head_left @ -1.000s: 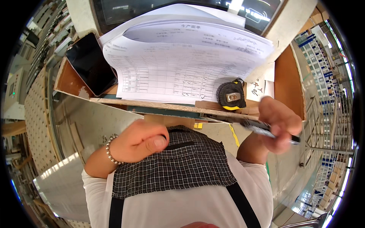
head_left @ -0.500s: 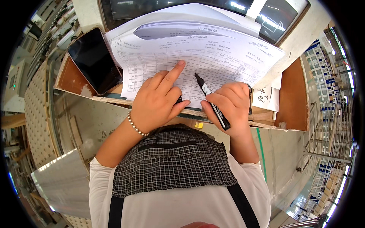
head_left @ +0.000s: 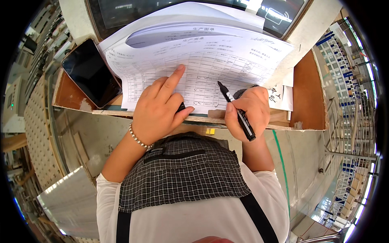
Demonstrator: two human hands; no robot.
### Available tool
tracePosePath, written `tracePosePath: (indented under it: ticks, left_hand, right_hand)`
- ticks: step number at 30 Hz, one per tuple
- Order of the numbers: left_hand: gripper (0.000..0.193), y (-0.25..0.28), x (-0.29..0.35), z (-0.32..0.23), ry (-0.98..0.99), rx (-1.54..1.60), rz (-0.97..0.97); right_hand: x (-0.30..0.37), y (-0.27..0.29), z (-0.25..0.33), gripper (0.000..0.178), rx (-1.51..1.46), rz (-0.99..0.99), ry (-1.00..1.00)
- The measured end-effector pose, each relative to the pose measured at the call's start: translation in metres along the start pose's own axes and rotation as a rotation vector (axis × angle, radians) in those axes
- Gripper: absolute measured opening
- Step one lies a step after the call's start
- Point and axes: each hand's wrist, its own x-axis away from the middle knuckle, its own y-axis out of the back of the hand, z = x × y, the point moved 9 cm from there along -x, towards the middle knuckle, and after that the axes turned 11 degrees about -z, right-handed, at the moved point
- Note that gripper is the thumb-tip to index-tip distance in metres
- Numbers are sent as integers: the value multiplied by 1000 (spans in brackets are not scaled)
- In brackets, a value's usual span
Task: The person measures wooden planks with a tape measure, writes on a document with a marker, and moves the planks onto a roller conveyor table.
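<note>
My left hand (head_left: 158,107) rests on a printed form (head_left: 158,60), its index finger stretched out over the table of rows. Its other fingers are curled, and a small black marker cap (head_left: 181,107) shows between them and the thumb. In my right hand (head_left: 253,111) is a black marker (head_left: 235,103), gripped at the barrel, with its uncapped tip pointing up and left above the form. Handwritten strokes stand in some cells between the two hands. Beneath the right hand lies a dark grey thing, mostly hidden.
A black phone (head_left: 91,73) leans at the left of the brown wooden tray (head_left: 310,93). Behind the papers stands a dark screen (head_left: 158,14) in a pale frame. A white slip (head_left: 287,99) with handwriting lies right of my right hand. Racks (head_left: 350,154) stand further right.
The papers, tray and phone have shifted left in view. My right hand has moved right across the form with the marker, away from the left hand. The left finger still points at the form.
</note>
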Motion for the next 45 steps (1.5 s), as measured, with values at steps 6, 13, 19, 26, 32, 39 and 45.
tracePosePath:
  ticks: [6, 13, 19, 26, 32, 39, 45]
  left_hand:
    - [29, 2, -2, -3, -3, 17, -18]
    - [26, 41, -17, -17, -62, 189, -248]
    - [26, 50, -55, -35, -150, 52, -286]
    - [26, 41, -30, -41, -257, -15, -272]
    - [26, 48, -44, -40, -180, -135, -164]
    - [27, 49, -32, -37, -164, -150, -100]
    - [30, 59, -31, -36, -161, -116, -94]
  right_hand:
    - [3, 1, -4, 16, 41, -2, -18]
    - [2, 55, 7, 13, -115, -229, 51]
    - [-2, 93, 17, 19, -95, -284, 174]
    - [-12, 102, 12, 24, -209, -330, 97]
    - [-57, 67, 0, 26, -785, -46, -243]
    - [-64, -10, -37, 17, -1155, 195, -732]
    - [-55, -10, -26, 9, -499, 216, -375]
